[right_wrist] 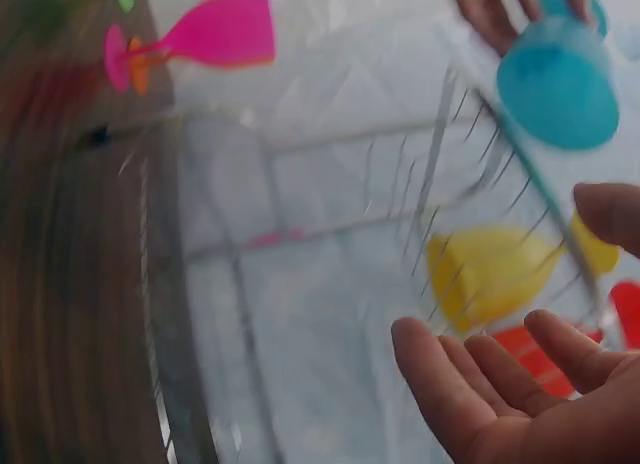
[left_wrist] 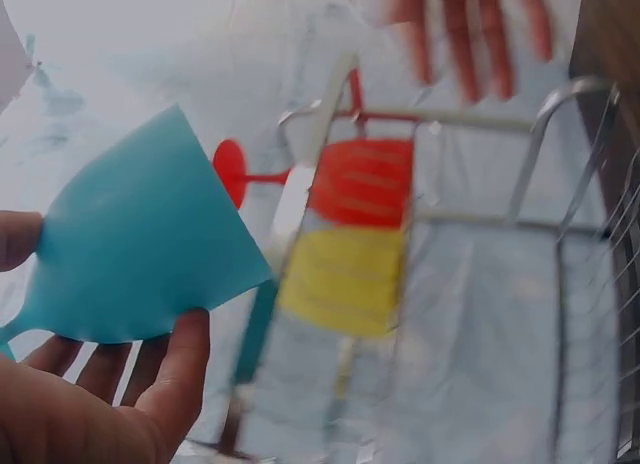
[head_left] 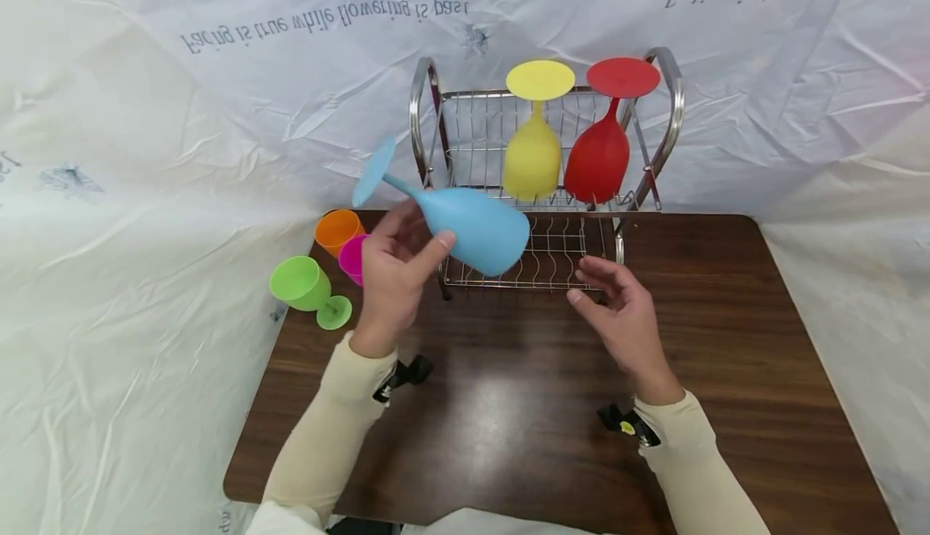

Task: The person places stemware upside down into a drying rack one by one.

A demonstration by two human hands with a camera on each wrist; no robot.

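Observation:
My left hand [head_left: 395, 269] holds a light blue plastic goblet [head_left: 475, 228] by its bowl, thumb on one side and fingers on the other. The goblet is tilted nearly on its side, foot to the upper left and rim to the right, in front of the rack's left part. My right hand [head_left: 617, 313] is held in the air before the rack's lower right, fingers relaxed, touching nothing. On the upper tier of the metal dish rack [head_left: 676, 107] a yellow goblet [head_left: 533, 164] and a red goblet [head_left: 599, 160] stand upside down, side by side.
At the table's left edge stand a green goblet [head_left: 299, 283], an orange goblet [head_left: 338, 230] and a magenta goblet [head_left: 352, 259], the last partly behind my left hand. The brown wooden table [head_left: 508, 438] meets a white printed sheet [head_left: 218, 115] behind and beside it.

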